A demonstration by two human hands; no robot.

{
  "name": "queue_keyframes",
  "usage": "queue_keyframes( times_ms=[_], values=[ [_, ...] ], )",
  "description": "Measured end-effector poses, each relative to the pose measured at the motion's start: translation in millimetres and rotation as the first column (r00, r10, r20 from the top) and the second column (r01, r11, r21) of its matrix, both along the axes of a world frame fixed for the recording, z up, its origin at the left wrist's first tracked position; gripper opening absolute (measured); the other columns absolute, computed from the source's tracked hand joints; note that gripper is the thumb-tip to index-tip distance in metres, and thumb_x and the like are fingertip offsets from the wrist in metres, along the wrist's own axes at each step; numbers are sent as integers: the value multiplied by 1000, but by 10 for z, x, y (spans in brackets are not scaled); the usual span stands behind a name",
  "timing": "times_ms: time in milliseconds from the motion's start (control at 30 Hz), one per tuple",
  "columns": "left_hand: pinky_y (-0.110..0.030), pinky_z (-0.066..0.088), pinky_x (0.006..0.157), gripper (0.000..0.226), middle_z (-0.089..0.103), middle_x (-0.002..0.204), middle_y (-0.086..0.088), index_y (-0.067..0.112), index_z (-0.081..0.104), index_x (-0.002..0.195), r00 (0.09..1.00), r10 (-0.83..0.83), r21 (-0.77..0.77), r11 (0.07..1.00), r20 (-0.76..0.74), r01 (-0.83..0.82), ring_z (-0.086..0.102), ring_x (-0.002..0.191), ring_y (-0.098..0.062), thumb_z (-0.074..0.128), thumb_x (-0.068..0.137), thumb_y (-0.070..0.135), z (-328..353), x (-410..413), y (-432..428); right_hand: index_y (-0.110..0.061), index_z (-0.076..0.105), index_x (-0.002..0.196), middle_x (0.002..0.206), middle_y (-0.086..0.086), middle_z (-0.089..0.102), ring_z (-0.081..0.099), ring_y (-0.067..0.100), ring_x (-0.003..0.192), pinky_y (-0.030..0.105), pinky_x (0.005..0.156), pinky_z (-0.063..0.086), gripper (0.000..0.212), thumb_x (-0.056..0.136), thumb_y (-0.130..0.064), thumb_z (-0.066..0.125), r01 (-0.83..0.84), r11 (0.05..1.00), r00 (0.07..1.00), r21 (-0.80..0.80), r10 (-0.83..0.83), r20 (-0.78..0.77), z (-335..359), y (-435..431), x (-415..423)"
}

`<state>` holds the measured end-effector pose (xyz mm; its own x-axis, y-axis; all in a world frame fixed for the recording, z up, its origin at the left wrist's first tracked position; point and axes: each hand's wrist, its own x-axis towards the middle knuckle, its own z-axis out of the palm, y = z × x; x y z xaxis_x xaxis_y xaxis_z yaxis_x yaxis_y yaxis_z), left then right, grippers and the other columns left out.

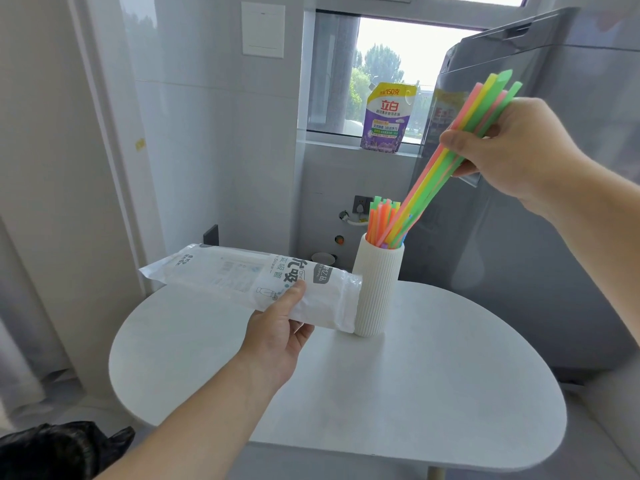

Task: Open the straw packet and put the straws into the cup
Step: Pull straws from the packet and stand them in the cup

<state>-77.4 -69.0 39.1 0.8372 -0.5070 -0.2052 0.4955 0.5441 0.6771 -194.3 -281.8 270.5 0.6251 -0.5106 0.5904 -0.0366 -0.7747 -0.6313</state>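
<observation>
Neon straws gripped by raised right hand, tips in cup; left hand grips packet.

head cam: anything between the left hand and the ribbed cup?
Only the straw packet: the left hand grips its middle, and its open end reaches to the white ribbed cup; contact can't be told. Head view shows nothing else there.

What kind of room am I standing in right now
Probably a home laundry or utility corner: a grey washing machine stands on the right, a laundry detergent pouch sits on the windowsill, and a wall socket with a water tap is below.
</observation>
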Motion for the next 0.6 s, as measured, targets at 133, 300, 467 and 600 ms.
queue_keyframes(
  times_ms=[133, 300, 467, 600],
  values=[
    [-23, 59, 55, 27, 83, 91, 5, 21, 72, 113, 1000, 4, 4, 1000, -1, -4, 78, 74, -10, 79, 88, 14, -2, 3, -2, -21, 69, 102, 89, -11, 71, 73, 0, 62, 12, 52, 55, 13, 92, -29, 72, -15, 1000, 1000, 25, 15, -2, 11, -11, 32],
    [-23, 59, 56, 26, 83, 92, 5, 22, 73, 112, 1000, -2, -2, 1000, -2, 2, 79, 75, -10, 79, 88, 13, -4, -6, -9, -20, 69, 101, 90, -9, 71, 73, 0, 62, 10, 51, 53, 12, 92, -27, 72, -30, 998, 999, 54, 31, -28, -11, -20, 80],
    [-24, 60, 56, 26, 83, 92, 4, 21, 73, 109, 1000, -1, -5, 1000, -9, 1, 79, 75, -11, 80, 86, 13, -1, -1, -13, -23, 67, 96, 87, -13, 68, 71, -4, 59, 7, 47, 49, 7, 93, -27, 71, -47, 999, 998, 24, 48, -32, -12, -9, 46],
    [-24, 60, 55, 24, 83, 90, 4, 22, 73, 109, 1000, -1, -5, 1000, -13, 0, 79, 74, -11, 79, 87, 12, -1, -1, -15, -34, 64, 79, 79, -16, 69, 70, -4, 56, 5, 47, 47, 17, 93, -26, 71, -67, 997, 997, -31, 66, -42, -56, 44, 36]
  ],
)
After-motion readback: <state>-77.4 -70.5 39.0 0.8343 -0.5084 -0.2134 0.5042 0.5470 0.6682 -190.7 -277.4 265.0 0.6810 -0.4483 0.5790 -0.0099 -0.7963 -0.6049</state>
